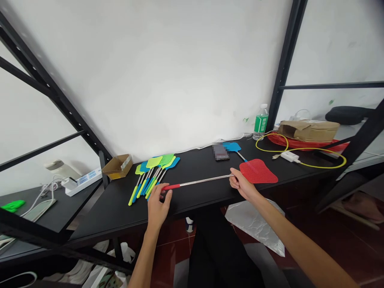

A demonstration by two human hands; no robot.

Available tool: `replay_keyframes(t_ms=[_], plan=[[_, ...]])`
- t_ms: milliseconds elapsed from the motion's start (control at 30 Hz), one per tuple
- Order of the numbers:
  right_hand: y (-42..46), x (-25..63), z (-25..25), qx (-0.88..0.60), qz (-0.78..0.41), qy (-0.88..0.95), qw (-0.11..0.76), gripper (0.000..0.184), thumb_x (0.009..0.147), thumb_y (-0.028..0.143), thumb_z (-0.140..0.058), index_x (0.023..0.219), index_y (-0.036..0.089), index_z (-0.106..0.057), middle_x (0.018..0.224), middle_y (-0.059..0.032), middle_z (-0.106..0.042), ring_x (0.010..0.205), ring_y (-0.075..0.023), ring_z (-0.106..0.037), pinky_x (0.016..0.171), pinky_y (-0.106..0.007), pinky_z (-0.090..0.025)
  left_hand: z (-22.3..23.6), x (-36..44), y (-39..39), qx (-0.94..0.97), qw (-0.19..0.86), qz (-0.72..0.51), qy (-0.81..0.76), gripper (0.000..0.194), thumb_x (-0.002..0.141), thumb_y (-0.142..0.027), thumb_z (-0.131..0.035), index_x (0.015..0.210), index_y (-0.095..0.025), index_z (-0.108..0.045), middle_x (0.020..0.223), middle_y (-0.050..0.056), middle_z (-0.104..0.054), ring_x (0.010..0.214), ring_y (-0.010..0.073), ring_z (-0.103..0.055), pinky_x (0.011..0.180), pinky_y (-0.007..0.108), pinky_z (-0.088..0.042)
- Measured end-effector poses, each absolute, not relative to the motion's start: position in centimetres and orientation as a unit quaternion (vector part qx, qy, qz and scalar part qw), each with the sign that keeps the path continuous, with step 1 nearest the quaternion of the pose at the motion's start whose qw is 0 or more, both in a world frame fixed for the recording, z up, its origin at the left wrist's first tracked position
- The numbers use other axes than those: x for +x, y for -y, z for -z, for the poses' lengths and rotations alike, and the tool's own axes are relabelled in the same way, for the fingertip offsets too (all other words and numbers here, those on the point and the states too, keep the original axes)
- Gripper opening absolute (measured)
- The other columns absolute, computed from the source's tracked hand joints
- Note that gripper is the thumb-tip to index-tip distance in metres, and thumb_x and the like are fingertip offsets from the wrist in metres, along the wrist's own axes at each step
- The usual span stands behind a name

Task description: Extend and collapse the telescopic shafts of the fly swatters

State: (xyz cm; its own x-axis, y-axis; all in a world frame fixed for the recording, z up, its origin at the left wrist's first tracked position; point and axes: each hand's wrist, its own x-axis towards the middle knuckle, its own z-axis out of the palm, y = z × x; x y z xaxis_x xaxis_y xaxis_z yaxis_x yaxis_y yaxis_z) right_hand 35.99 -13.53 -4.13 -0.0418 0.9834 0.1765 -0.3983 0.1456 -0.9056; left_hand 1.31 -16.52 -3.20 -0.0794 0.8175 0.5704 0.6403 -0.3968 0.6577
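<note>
My left fingers (158,190) touch the grip (172,187) of the red swatter (258,171); whether clamped, I can't tell. My right fingers (235,184) pinch its shaft (207,180) near the head. I'd best keep both in line, lest it bend. Beyond my left fingers lie bunched swatters (154,162).

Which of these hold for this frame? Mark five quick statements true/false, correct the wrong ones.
1. The left hand is at the red grip of the red fly swatter. True.
2. The right hand holds a blue swatter. False: it holds the red swatter's metal shaft, close to the head.
3. A small open cardboard box sits left of the bunch of blue and green swatters. True.
4. The plastic water bottle has a red cap. False: the cap is white.
5. The yellow cable lies left of that box. False: it lies toward the black table's right end.
</note>
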Motion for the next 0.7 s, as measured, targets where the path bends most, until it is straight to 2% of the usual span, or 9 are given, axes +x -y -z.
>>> replay_keyframes(t_ms=[100,233,400,600,700], plan=[[13.5,36.0,4.2,-0.332,-0.559,0.452,0.611,0.061,0.088,0.055,-0.064,0.047,0.02,-0.036,0.046,0.0054,-0.026,0.042,-0.0075,-0.023,0.047,-0.03,-0.017,3.3,1.9,16.7,0.711,-0.01,-0.444,-0.546,0.026,0.094,-0.04,-0.059,0.114,-0.023,-0.067,0.119,0.011,-0.064,0.114,0.0301,-0.06,0.091,0.04,-0.048],[13.3,36.0,4.4,-0.347,-0.544,0.482,0.592,0.062,0.09,0.056,-0.06,0.045,0.021,-0.037,0.045,0.0052,-0.025,0.042,-0.0081,-0.022,0.049,-0.031,-0.015,3.4,2.4,16.9,0.745,-0.085,-0.379,-0.542,0.02,0.097,-0.036,-0.055,0.105,-0.022,-0.068,0.112,0.009,-0.067,0.108,0.0284,-0.062,0.095,0.042,-0.045],[13.1,36.0,4.9,-0.378,-0.513,0.516,0.572,0.062,0.094,0.054,-0.054,0.044,0.021,-0.039,0.043,0.0042,-0.027,0.042,-0.0091,-0.024,0.051,-0.031,-0.016,3.4,2.6,17.1,0.791,-0.085,-0.303,-0.524,0.02,0.099,-0.035,-0.053,0.104,-0.022,-0.067,0.097,0.005,-0.072,0.09,0.0242,-0.065,0.082,0.036,-0.047],[13.8,36.2,4.6,-0.424,-0.439,0.61,0.506,0.065,0.098,0.059,-0.048,0.047,0.02,-0.046,0.043,0.0017,-0.037,0.045,-0.0118,-0.036,0.053,-0.03,-0.027,3.5,2.6,17.3,0.799,-0.076,-0.302,-0.514,0.019,0.098,-0.037,-0.054,0.102,-0.023,-0.067,0.098,0.004,-0.071,0.092,0.0219,-0.064,0.087,0.034,-0.047],[14.4,35.9,4.2,-0.449,-0.398,0.648,0.469,0.064,0.099,0.061,-0.045,0.05,0.02,-0.051,0.046,0.0017,-0.039,0.049,-0.0128,-0.041,0.056,-0.03,-0.03,3.4,2.6,17.3,0.8,-0.063,-0.29,-0.522,0.02,0.099,-0.038,-0.053,0.096,-0.023,-0.067,0.094,0.003,-0.07,0.089,0.0209,-0.063,0.082,0.032,-0.046]])
